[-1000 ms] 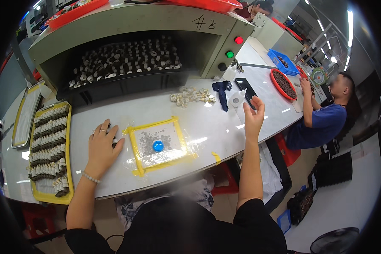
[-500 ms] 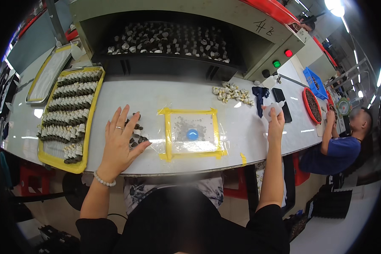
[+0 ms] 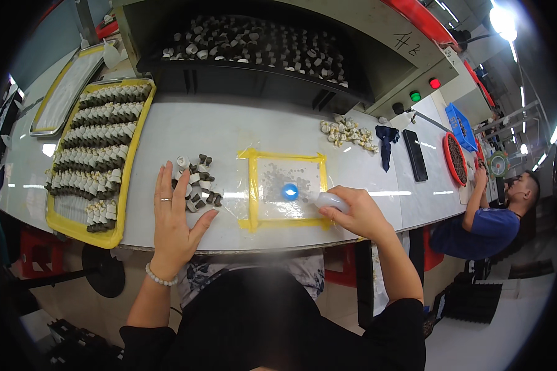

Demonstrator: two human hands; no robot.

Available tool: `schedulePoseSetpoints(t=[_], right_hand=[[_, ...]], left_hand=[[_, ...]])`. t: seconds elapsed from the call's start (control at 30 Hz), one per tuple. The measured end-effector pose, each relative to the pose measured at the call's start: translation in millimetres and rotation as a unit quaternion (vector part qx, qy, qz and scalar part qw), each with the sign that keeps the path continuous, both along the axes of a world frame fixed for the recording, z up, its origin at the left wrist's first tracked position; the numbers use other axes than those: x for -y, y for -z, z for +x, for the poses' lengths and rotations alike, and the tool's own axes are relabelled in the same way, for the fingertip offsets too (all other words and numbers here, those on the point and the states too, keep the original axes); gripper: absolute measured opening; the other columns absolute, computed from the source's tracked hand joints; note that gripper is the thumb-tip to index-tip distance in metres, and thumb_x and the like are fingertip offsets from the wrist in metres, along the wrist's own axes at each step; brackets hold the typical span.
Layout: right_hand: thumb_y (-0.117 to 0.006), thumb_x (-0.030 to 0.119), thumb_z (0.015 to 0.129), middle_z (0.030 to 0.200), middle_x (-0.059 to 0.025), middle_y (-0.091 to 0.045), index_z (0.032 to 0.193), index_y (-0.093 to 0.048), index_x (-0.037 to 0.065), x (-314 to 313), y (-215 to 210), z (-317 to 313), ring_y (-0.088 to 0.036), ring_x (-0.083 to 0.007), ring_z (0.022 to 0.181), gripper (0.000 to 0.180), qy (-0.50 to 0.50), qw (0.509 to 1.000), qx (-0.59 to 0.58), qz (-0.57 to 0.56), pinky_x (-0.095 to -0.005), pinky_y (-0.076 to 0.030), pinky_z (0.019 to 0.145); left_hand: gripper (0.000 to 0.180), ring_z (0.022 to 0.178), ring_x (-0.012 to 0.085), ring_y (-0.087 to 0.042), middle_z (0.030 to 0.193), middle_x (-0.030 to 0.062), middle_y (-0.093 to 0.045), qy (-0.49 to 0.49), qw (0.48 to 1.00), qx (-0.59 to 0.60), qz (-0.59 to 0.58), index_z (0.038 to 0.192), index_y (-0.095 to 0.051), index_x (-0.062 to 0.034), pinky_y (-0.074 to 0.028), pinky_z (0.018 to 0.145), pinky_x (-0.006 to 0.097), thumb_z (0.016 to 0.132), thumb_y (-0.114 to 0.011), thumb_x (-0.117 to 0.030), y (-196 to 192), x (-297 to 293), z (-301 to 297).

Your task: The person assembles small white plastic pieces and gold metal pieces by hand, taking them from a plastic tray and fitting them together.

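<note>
1. Right hand (image 3: 359, 213) sits at the near right corner of the yellow-taped square (image 3: 289, 189), fingers wrapped around a small white bottle (image 3: 329, 200). The bottle lies roughly on its side with its tip pointing left, toward the blue dot (image 3: 290, 191) in the middle of the square.
2. Left hand (image 3: 174, 216) lies flat on the bench (image 3: 229, 133), palm down, fingers spread, holding nothing. There's a ring on one finger and a pearl-type bracelet (image 3: 159, 277) at the wrist.
3. The fingertips of that hand are right up against a little pile of small dark and white cylindrical parts (image 3: 196, 180), just left of the taped square. Can't really tell whether they're touching the parts or just next to them.
4. Inside the square the surface looks speckled grey around the blue dot.
5. Further left is a yellow tray (image 3: 74, 221) with rows of the same kind of parts, and beyond it, at the far left, a second yellow-edged tray (image 3: 65, 94) that looks pale inside.
6. Far side of the bench: a dark-fronted machine bin (image 3: 254, 46) loaded with more of those parts, with a red button (image 3: 435, 83) and a green button (image 3: 415, 96) on its right end.
7. Off to the right there's a loose heap of pale parts (image 3: 348, 132), a dark cloth (image 3: 385, 143), a black phone (image 3: 415, 163) and a red round dish (image 3: 457, 158).
8. Another person in a blue shirt (image 3: 486, 222) sits at the right end.
</note>
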State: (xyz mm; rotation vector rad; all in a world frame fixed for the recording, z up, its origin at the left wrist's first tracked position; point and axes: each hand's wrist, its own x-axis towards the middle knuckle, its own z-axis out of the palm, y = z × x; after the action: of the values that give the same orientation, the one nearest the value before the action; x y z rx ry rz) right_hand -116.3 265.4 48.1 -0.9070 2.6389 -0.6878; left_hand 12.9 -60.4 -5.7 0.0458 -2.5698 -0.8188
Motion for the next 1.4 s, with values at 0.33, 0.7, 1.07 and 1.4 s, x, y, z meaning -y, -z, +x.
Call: schedulePoseSetpoints(t=[0.33, 0.7, 1.07, 1.4], right_hand=[[-0.069, 0.033, 0.082, 0.071, -0.0169, -0.066, 0.092, -0.066, 0.003, 11, -18, -8, -0.065, -0.0348, 0.064, 0.032, -0.069, 0.987, -0.066, 0.131, -0.0393, -0.052, 0.063], [-0.069, 0.035, 0.082, 0.062, -0.0173, -0.062, 0.091, -0.065, 0.002, 23, -31, -14, -0.062, -0.035, 0.059, 0.035, -0.114, 0.973, -0.091, 0.179, -0.0413, -0.049, 0.06], [-0.068, 0.034, 0.082, 0.062, -0.0179, -0.062, 0.091, -0.064, 0.002, 23, -31, -12, -0.062, -0.0358, 0.058, 0.034, -0.128, 0.974, -0.097, 0.159, -0.0417, -0.05, 0.06], [-0.061, 0.023, 0.091, 0.099, -0.0178, -0.065, 0.113, -0.05, 0.001, -7, -18, 7, -0.064, -0.0251, 0.09, 0.033, 0.109, 0.992, 0.056, -0.013, -0.0337, -0.048, 0.081]], left_hand=[[0.073, 0.136, 0.0425, -0.027, 0.147, 0.0239, -0.029, -0.002, 0.999, 0.016, -0.036, 0.137, -0.04, -0.0012, -0.026, 0.108, 0.051, 0.082, -0.068, -0.041, -3, -4, 0], [0.072, 0.135, 0.0429, -0.028, 0.147, 0.0232, -0.03, 0.0, 0.999, 0.019, -0.036, 0.135, -0.042, -0.0008, -0.027, 0.107, 0.051, 0.081, -0.069, -0.041, -2, -2, -1], [0.072, 0.134, 0.0424, -0.03, 0.146, 0.0221, -0.033, 0.002, 0.999, 0.021, -0.045, 0.135, -0.043, -0.0005, -0.027, 0.107, 0.052, 0.081, -0.068, -0.041, -2, -3, 1], [0.072, 0.136, 0.0415, -0.026, 0.148, 0.0223, -0.029, 0.0, 0.998, 0.031, -0.051, 0.137, -0.041, -0.0003, -0.025, 0.109, 0.05, 0.083, -0.067, -0.04, -2, -2, 3]])
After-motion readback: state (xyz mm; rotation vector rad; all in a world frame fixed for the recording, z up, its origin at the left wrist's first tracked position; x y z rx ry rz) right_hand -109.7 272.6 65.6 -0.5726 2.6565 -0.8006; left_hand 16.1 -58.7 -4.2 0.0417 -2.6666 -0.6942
